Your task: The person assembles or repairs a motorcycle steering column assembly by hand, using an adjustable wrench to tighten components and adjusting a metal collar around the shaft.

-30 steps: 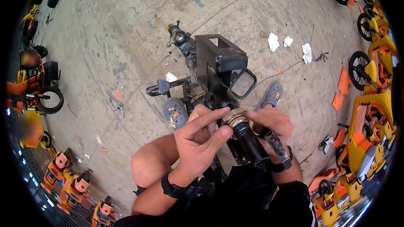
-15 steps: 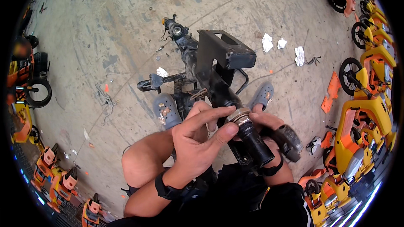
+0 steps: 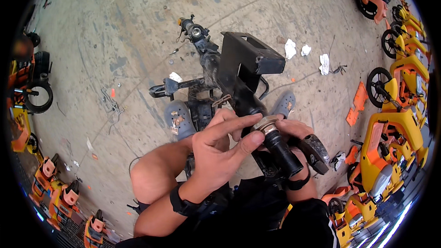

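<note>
A person seated above a concrete floor (image 3: pixel 115 41) works on a black scooter frame (image 3: pixel 239 73) propped upright between their knees. The left hand (image 3: pixel 220 149) reaches across from the lower left, its fingers (image 3: pixel 243 121) extended and pinched around a metal ring (image 3: pixel 265 123) that sits at the top of the frame's black steering tube (image 3: pixel 282 151). The right hand (image 3: pixel 294 131) lies just behind the tube, largely hidden by it; it touches the ring's far side, and whether its fingers are closed cannot be told. A black wristband (image 3: pixel 183 204) circles the left wrist, and another band (image 3: pixel 297 184) shows at the right. Two grey clogs (image 3: pixel 179 119) rest on the floor either side of the frame, beside a black pedal arm (image 3: pixel 177 87) jutting to the left. Crumpled white rags (image 3: pixel 290 48) lie on the floor well beyond the frame. Orange ride-on vehicles (image 3: pixel 399 128) stand in a row along the right edge, and more orange parts (image 3: pixel 55 193) crowd the lower left.
</note>
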{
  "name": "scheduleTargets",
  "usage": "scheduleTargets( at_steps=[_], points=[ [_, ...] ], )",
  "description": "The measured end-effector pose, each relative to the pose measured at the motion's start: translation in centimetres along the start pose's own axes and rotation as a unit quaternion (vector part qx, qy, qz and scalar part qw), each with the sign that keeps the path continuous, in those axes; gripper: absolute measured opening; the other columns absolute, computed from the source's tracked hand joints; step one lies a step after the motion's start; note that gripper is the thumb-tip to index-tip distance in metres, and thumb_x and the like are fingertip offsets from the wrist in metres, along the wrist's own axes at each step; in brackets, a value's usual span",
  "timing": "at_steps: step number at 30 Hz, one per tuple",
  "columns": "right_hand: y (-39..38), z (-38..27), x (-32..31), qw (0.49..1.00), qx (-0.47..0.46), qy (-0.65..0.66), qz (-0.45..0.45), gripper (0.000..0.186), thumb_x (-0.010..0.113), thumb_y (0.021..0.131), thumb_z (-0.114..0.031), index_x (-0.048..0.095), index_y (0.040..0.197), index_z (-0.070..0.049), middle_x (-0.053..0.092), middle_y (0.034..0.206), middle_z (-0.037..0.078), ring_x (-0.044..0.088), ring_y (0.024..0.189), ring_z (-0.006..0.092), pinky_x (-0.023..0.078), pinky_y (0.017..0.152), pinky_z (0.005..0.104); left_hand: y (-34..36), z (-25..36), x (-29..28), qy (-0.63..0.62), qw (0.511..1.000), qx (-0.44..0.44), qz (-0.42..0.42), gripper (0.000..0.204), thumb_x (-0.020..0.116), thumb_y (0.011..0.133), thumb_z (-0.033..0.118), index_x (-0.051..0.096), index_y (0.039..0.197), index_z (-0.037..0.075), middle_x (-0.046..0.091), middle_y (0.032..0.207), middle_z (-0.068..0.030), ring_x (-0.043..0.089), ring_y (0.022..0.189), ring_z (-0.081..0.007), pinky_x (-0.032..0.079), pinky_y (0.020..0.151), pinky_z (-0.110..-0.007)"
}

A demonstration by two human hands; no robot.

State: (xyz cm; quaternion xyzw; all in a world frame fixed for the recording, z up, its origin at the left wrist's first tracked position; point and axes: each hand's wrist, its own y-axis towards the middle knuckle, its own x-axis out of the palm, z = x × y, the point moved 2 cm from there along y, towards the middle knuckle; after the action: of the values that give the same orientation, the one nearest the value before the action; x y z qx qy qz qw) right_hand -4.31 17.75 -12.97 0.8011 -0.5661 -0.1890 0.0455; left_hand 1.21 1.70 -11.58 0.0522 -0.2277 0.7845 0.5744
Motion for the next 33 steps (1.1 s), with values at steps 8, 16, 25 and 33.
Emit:
scheduleTargets(
  at_steps=[8,16,25,33],
  points=[
    [1.2,-1.2,0.1,0.997,0.021,0.027,-0.072,0.034,0.067,0.066,0.006,0.068,0.1,0.0,0.053,0.058,0.006,0.053,0.049,0.0167,0.035,0.047,0.0275,-0.6,-0.3,-0.3,-0.001,1.0,0.019,0.015,0.036,0.074,0.075,0.002,0.065,0.11,-0.002,0.049,0.079,-0.0006,0.041,0.076,-0.0109,0.035,0.072,-0.022],
    [-1.4,-0.1,0.1,0.981,0.193,0.017,-0.031,0.035,0.072,0.064,0.005,0.069,0.098,-0.004,0.067,0.077,0.009,0.061,0.061,0.0175,0.048,0.061,0.0254,-0.3,-0.7,-0.3,-0.033,0.999,-0.023,0.008,0.035,0.074,0.076,0.002,0.065,0.11,-0.002,0.05,0.082,-0.0009,0.041,0.076,-0.01,0.036,0.071,-0.022],
    [0.9,-1.5,-0.5,0.994,-0.006,-0.067,-0.081,0.047,0.068,0.066,0.002,0.065,0.112,-0.005,0.046,0.057,0.006,0.049,0.051,0.0182,0.035,0.047,0.0298,-0.3,-0.9,-0.3,-0.01,0.999,0.035,0.008,0.034,0.071,0.079,0.0,0.063,0.112,-0.003,0.049,0.082,-0.0013,0.042,0.075,-0.0096,0.037,0.071,-0.021],
    [0.6,-0.9,-1.5,0.995,0.042,0.01,-0.092,0.047,0.073,0.064,-0.003,0.064,0.11,0.0,0.065,0.076,0.012,0.062,0.061,0.0201,0.046,0.059,0.0285,-0.3,-0.8,-0.2,-0.028,0.999,0.022,-0.006,0.038,0.073,0.077,0.001,0.063,0.113,-0.003,0.05,0.084,-0.0017,0.042,0.076,-0.0098,0.036,0.071,-0.021]
  ],
)
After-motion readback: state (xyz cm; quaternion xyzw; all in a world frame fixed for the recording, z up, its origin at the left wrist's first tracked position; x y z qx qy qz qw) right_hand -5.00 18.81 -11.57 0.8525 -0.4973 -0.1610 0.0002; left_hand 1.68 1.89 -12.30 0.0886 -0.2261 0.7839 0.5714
